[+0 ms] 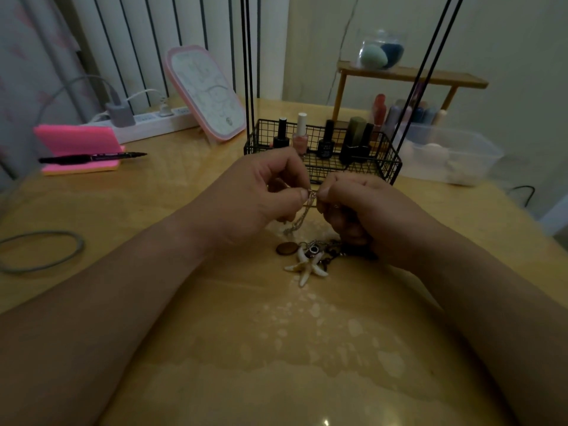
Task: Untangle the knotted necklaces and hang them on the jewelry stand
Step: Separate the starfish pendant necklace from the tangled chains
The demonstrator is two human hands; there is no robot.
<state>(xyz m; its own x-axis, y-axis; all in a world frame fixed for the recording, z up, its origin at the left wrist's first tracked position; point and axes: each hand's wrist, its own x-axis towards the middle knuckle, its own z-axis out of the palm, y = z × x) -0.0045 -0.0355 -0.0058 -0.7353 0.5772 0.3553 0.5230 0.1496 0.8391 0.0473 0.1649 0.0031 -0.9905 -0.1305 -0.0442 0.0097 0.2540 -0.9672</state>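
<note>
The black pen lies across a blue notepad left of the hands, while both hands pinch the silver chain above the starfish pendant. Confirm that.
The notepad is pink, not blue. The head view shows the black pen lying across it, left of the hands, while the left hand and the right hand pinch the silver chain above the starfish pendant.

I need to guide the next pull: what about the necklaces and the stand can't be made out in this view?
Knot in the chain, head view: hidden between the pinching fingertips of the left hand and right hand, small and blurred.
Pendant pile, head view: partly under the right hand; necklace count unclear.
Black rods, head view: tops cut off by the upper edge.
</note>
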